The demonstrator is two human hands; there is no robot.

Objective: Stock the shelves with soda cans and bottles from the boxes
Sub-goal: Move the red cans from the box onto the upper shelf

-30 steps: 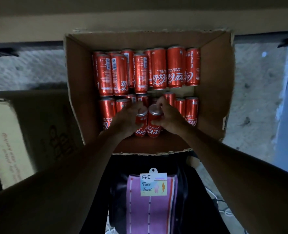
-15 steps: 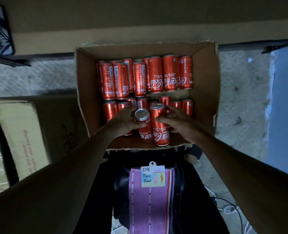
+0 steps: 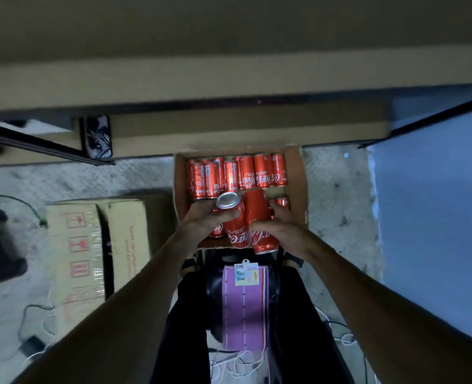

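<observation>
Red Coca-Cola cans fill your hands above the open cardboard box [image 3: 298,189]. Your left hand [image 3: 201,220] grips the silver-topped can [image 3: 233,217]; your right hand [image 3: 279,231] clasps the second can [image 3: 258,217].

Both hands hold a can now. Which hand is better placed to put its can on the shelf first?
Probably the left hand: its can sits higher, top facing up toward the shelf.

Two bare forearms, no sleeves in view, left hand [image 3: 201,221] and right hand [image 3: 280,231] without gloves or rings, dark trousers [image 3: 190,322], purple striped towel [image 3: 243,309] hanging at the front, white tag [image 3: 246,274] reading "Face Towel"
</observation>
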